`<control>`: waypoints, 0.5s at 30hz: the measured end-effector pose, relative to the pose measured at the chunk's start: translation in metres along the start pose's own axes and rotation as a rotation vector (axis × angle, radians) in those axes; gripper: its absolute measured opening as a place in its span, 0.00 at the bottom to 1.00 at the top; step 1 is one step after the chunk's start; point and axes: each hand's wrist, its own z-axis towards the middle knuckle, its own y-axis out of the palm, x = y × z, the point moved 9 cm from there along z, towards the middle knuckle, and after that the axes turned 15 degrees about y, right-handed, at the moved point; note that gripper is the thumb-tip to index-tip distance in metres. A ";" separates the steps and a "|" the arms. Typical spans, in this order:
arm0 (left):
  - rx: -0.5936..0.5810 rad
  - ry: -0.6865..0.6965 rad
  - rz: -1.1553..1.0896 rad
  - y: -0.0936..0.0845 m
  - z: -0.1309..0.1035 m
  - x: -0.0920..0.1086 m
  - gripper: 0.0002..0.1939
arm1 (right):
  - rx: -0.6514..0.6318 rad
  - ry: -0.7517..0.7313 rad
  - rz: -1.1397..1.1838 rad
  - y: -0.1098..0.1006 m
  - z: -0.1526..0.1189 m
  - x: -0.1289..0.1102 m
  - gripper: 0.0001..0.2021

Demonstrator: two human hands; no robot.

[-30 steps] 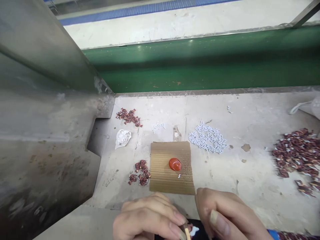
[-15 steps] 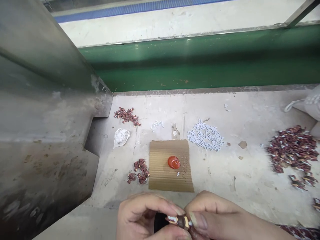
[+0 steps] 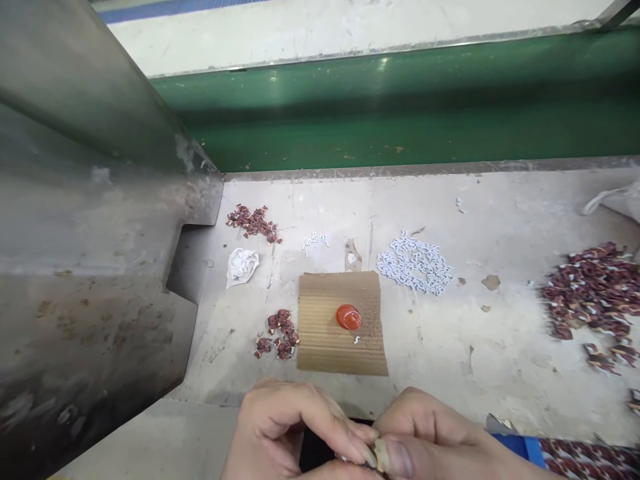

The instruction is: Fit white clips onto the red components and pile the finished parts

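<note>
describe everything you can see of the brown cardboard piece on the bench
The cardboard piece is a tan, roughly square sheet with fine corrugated ribs, lying flat on the pale workbench. A glossy red blob sits on its right half, with tiny specks and a small white bit beside it. A small pile of dark red pieces lies just off its left edge. Neither hand touches it.

scuffed pale worktop (image 3: 500,220), green conveyor belt (image 3: 410,120), perhaps steel housing (image 3: 85,220)

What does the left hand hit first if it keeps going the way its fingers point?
The left hand points right, toward the right hand. Their fingertips already meet in a pinch over a small piece, mostly hidden, so the right hand's thumb is first in line. Nothing else lies between them.
</note>
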 end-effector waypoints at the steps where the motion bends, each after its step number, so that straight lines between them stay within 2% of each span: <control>1: 0.003 -0.012 -0.004 -0.001 -0.001 -0.001 0.25 | 0.004 0.008 -0.010 0.001 0.000 -0.001 0.32; 6: 0.005 -0.034 -0.040 0.002 -0.002 -0.006 0.25 | 0.100 -0.019 -0.146 0.004 0.002 -0.029 0.30; 10: -0.032 0.010 0.042 0.001 -0.002 -0.003 0.21 | 0.175 -0.090 -0.297 0.005 -0.003 -0.047 0.30; 12: -0.084 0.087 0.103 0.004 0.002 0.004 0.17 | 0.215 -0.121 -0.384 0.002 -0.010 -0.049 0.30; 15: -0.172 0.346 0.181 0.015 0.009 0.028 0.10 | 0.230 -0.147 -0.546 0.000 -0.024 -0.048 0.30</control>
